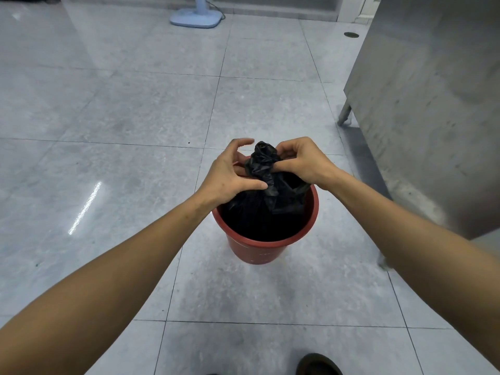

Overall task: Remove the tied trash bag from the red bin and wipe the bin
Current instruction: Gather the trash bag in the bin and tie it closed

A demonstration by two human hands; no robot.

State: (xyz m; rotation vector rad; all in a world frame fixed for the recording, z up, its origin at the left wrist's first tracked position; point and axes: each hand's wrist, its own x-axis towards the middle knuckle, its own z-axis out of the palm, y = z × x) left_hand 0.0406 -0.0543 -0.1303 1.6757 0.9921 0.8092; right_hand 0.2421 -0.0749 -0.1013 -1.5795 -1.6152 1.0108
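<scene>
A round red bin (259, 251) stands on the grey tiled floor in front of me. A black trash bag (259, 212) fills it, and its gathered, twisted neck (263, 161) sticks up above the rim. My left hand (230, 174) presses against the left side of the neck, thumb on the plastic below the bunch, index finger lifted free. My right hand (300, 161) pinches the bunch from the right, fingers curled into it. The bag's lower part is hidden inside the bin.
A stainless steel cabinet (433, 104) on a metal leg (344, 115) stands close on the right. A pale blue fan base (196, 17) sits far back on the floor. A round floor drain (351, 34) lies at back right. My shoe (318, 365) shows at the bottom edge.
</scene>
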